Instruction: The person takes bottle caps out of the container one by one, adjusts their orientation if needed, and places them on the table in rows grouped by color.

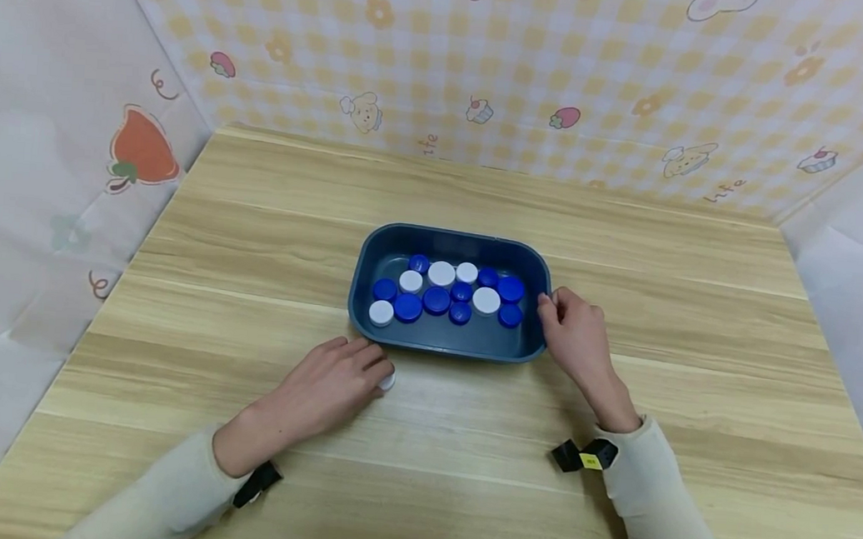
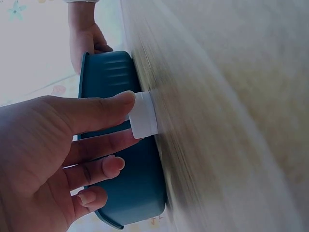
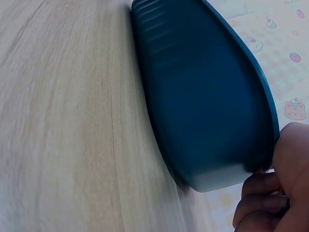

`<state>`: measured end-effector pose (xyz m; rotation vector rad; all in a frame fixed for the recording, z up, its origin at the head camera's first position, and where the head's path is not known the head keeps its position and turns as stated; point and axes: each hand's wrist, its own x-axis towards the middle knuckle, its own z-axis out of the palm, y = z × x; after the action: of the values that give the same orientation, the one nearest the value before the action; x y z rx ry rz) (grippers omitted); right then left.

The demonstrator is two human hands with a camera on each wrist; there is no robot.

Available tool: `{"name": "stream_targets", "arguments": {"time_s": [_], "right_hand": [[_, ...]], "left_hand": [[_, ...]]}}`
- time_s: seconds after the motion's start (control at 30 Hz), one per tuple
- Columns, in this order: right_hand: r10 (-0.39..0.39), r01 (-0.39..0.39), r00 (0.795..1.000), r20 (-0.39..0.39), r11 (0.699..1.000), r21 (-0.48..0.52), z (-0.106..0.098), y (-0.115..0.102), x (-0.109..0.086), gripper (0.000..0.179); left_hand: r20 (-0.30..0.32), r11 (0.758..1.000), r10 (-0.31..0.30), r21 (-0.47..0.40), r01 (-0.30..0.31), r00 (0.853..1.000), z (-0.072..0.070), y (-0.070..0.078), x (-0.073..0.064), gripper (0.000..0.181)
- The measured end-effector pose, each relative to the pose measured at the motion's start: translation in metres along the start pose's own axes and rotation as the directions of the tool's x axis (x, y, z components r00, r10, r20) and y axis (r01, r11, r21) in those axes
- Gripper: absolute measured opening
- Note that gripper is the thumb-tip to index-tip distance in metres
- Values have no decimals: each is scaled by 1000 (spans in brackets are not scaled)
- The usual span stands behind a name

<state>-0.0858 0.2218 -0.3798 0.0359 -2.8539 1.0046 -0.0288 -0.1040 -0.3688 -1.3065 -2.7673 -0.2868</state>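
Left hand: the left hand [image 1: 337, 384] pinched a white cap [image 2: 144, 115] between thumb and index finger, the other fingers loosely bent.
Pinched cap: it was just outside the near left part of the tray [image 1: 444, 353], low by the counter [image 1: 424, 486]; whether it touched the wood could not be told for certain.
Right hand: the right hand [image 1: 579, 330] gripped the right end of the tray, thumb at the rim and fingers curled against the outer side.
Tray: dark blue-green with rounded corners, it sat around the middle of the counter, its long sides running left to right.
Blue caps: nine blue caps [image 1: 436, 301] lay spread over the tray's floor, large and small ones mixed.
White caps: five white caps [image 1: 486, 301] lay among them, one in the near left corner area, one toward the right and three toward the far side.
Sleeves: both arms wore pale sleeves [image 1: 666, 507], with a black device [image 1: 589, 457] at the right wrist and another [image 1: 257, 484] at the left.
Counter: light wood grain, running to a far wall covering [image 1: 507, 53] of yellow checks with small cartoon prints.
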Motion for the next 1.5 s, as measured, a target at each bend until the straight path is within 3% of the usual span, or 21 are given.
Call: {"name": "stream_targets", "arguments": {"time_s": [0.5,0.73,0.87,1.03,1.2,1.37,1.5], "right_hand": [[4,-5,1000,15,1000,3,-1,0,0,36],[6,-6,1000,15,1000,1,-1,0,-1,36],[8,-8,1000,15,1000,4,-1,0,-1,36],[10,-10,1000,17,1000,1,0,0,-1,36],[12,-12,1000,19,1000,-3,0,0,-1,35],[-5,5,1000,13,1000,6,-1,-1,-1,35],[-11,11,1000,11,1000,9,-2,-1,-2,35]], "left_hand": [[-17,1000,1,-13,-1,1000,-3,2,-2,21],[-41,998,-1,-56,-1,999,-8,2,-3,19],[-81,993,21,-113,-30,996,-18,2,-2,17],[-176,986,37,-152,-64,984,-38,-4,7,17],[-233,992,45,-104,-71,971,-52,-18,20,18],[-197,998,-12,-60,0,980,-58,-31,36,21],[-134,997,-53,53,61,990,-56,-38,49,23]]}}
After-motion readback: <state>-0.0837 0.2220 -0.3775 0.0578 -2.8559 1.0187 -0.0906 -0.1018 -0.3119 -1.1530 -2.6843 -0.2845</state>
